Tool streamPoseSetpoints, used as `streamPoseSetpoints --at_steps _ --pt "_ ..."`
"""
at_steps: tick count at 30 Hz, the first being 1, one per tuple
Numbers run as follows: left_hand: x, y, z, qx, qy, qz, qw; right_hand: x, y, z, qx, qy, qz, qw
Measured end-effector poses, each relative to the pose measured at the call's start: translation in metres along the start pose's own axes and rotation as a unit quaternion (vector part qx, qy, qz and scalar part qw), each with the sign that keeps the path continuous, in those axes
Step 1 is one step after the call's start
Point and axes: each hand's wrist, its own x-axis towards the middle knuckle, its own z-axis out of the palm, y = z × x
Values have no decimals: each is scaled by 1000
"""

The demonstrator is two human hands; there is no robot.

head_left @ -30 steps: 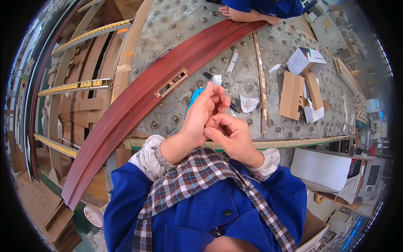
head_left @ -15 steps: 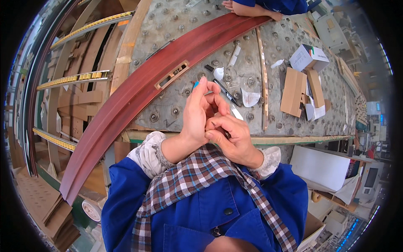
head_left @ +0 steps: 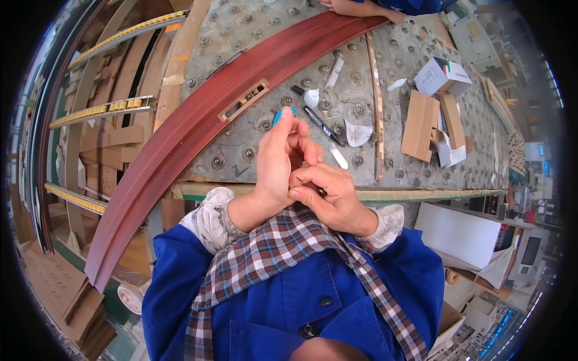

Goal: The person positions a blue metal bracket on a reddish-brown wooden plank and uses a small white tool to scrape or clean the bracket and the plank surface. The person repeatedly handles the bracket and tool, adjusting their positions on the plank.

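In front of my chest both hands meet. My left hand is raised with its palm turned right and its fingers curled over; what lies inside is hidden. My right hand is closed, thumb and fingertips pinched against the left palm, and whatever small thing they hold cannot be made out. A bit of blue shows beside the left fingertips; whether it is held or lies behind them, I cannot tell. Beyond the hands a long reddish-brown wooden door-frame piece with a slot cut in it lies across the studded metal table.
On the table are a black marker, a white strip, a white cup-shaped piece, a white box and brown cardboard. A co-worker's arm rests at the frame's far end. A roller rack stands left.
Both hands have shifted slightly left together, still touching. The view has moved a little; more of the black marker shows now. The wooden piece stays in place.
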Motion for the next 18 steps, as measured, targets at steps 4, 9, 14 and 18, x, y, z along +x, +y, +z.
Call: streamPoseSetpoints --at_steps 4,9,14,18 --pt "-2 1 -2 -4 6 8 1000 -1 -2 -2 10 -31 55 998" --pt "-3 5 1 21 14 1 1000 1 -1 -1 28 -17 30 999" --pt "2 3 -4 -24 14 -6 1000 2 -2 3 28 17 69 997" --pt "5 -2 -3 -74 2 -2 997 10 -5 -1 8 32 53 998"
